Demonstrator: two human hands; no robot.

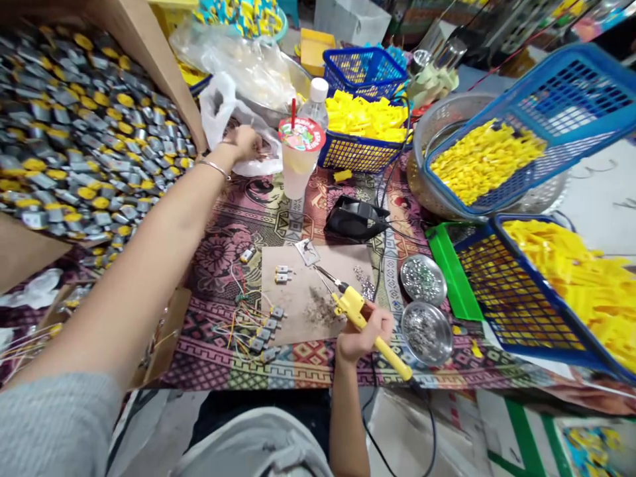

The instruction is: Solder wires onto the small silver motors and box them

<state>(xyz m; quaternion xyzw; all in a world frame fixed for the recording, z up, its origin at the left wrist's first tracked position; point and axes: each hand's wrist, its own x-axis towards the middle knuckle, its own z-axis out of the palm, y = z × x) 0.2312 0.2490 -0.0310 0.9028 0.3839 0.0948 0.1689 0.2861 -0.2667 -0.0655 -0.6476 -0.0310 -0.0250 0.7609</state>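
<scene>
Yellow soldering tool (350, 305) held in the right grip (364, 335), fingers wrapped around it, above the right part of the brown sheet (293, 318). Tip pointed toward a small pale plate (309, 254) at the sheet's far edge; contact cannot be told. Left grip (246, 142) placed in a white plastic bag (217, 106) beyond the sheet's far left corner; whether anything is held cannot be told. Two small motors (282, 279) laid on the sheet's left part; wired motors (271, 325) clustered at its near left corner.
</scene>
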